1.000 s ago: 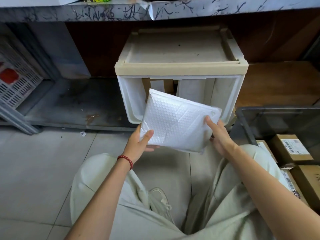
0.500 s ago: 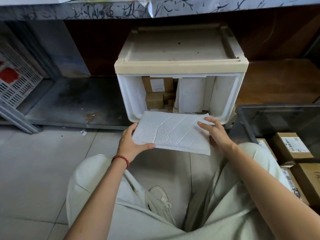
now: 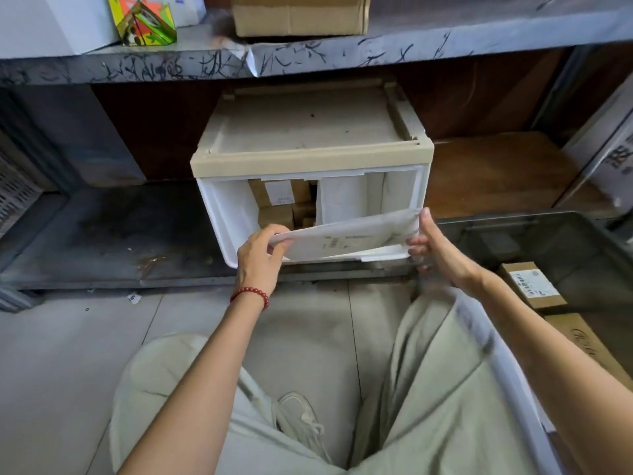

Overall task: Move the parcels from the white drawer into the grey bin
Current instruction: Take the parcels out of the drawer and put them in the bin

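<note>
The left hand (image 3: pixel 259 257) and right hand (image 3: pixel 436 250) each pinch one end of the white padded mailer (image 3: pixel 349 238), stretched between them before the white drawer (image 3: pixel 224 214); it is probably light and floppy, so gripping both ends suits the carry to the grey bin (image 3: pixel 507 221) beside the right hand.

A flat white padded mailer (image 3: pixel 346 240), printed label showing, hangs nearly level with its right end raised, across the mouth of the open white plastic drawer (image 3: pixel 226 214) at twelve o'clock, pinched by the left hand (image 3: pixel 260 258) and right hand (image 3: pixel 442 255). Brown cardboard parcels (image 3: pixel 277 197) stand inside. The dark grey plastic bin (image 3: pixel 565 241) at three o'clock holds labelled brown boxes (image 3: pixel 531 286).
</note>
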The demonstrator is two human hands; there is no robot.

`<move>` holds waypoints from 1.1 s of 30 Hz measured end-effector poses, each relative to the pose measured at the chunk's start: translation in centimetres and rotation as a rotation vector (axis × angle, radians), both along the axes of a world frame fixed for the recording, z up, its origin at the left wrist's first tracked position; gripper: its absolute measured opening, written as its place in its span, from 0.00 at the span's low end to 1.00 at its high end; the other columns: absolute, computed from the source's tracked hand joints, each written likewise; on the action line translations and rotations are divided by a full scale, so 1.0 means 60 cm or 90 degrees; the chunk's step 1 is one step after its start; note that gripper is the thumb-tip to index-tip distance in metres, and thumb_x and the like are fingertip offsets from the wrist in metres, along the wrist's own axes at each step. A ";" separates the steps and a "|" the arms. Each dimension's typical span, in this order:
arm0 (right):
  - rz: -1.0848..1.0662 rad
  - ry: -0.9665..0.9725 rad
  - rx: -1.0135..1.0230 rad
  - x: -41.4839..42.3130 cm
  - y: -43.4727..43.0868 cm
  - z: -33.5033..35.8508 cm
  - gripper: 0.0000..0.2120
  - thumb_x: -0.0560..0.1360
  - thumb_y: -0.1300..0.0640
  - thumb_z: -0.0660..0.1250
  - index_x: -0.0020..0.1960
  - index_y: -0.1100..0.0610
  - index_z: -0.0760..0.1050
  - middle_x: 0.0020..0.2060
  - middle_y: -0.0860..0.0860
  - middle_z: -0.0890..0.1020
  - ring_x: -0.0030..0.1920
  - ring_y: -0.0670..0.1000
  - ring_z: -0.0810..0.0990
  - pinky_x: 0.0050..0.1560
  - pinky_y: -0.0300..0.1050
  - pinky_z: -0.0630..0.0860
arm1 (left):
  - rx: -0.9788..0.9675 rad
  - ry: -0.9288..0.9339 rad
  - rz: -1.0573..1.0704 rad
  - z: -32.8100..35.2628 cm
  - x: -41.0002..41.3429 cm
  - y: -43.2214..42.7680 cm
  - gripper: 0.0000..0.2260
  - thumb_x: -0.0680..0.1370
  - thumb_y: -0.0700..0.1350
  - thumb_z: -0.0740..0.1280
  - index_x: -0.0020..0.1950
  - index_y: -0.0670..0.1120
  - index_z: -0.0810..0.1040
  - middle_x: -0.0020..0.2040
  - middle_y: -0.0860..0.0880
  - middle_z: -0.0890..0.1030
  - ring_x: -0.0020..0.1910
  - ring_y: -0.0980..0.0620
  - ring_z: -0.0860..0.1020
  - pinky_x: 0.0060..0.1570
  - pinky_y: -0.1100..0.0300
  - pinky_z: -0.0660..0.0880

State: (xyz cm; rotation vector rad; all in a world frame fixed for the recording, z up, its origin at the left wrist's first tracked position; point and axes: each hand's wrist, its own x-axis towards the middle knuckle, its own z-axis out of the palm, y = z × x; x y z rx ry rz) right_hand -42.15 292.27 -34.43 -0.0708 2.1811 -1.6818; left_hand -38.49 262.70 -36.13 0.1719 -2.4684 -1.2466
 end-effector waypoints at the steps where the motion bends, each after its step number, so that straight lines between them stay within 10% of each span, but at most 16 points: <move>1: -0.022 0.047 0.016 0.001 0.017 0.008 0.42 0.57 0.16 0.55 0.59 0.44 0.70 0.53 0.46 0.73 0.54 0.48 0.74 0.56 0.48 0.73 | -0.007 0.015 -0.014 0.011 -0.013 0.018 0.05 0.78 0.43 0.66 0.48 0.53 0.78 0.46 0.53 0.76 0.44 0.53 0.75 0.44 0.51 0.80; 5: -0.125 0.265 0.049 0.021 0.092 0.031 0.18 0.72 0.45 0.69 0.60 0.48 0.74 0.59 0.51 0.75 0.62 0.50 0.74 0.62 0.45 0.76 | -0.065 0.059 -0.103 0.063 -0.058 0.108 0.03 0.77 0.44 0.67 0.46 0.52 0.79 0.45 0.52 0.76 0.42 0.54 0.73 0.38 0.66 0.70; 9: -0.295 0.300 0.017 0.051 0.166 0.042 0.18 0.74 0.57 0.70 0.63 0.55 0.74 0.59 0.51 0.79 0.58 0.50 0.78 0.57 0.45 0.78 | -0.108 0.056 -0.204 0.101 -0.084 0.214 0.03 0.78 0.46 0.67 0.51 0.50 0.78 0.49 0.51 0.76 0.49 0.48 0.74 0.47 0.53 0.76; 18: -0.606 0.219 -0.017 0.132 0.334 0.004 0.18 0.76 0.55 0.69 0.64 0.57 0.73 0.56 0.53 0.81 0.56 0.53 0.80 0.55 0.53 0.78 | -0.230 0.022 -0.325 0.093 -0.122 0.430 0.32 0.72 0.55 0.72 0.72 0.54 0.63 0.69 0.49 0.70 0.67 0.46 0.66 0.63 0.46 0.69; 33: -0.898 -0.260 -0.058 0.206 0.368 -0.225 0.23 0.77 0.54 0.67 0.69 0.61 0.69 0.63 0.60 0.77 0.62 0.62 0.76 0.64 0.58 0.72 | -0.440 -0.037 -0.463 -0.039 -0.111 0.539 0.15 0.78 0.55 0.62 0.63 0.54 0.73 0.58 0.53 0.79 0.60 0.47 0.73 0.56 0.49 0.69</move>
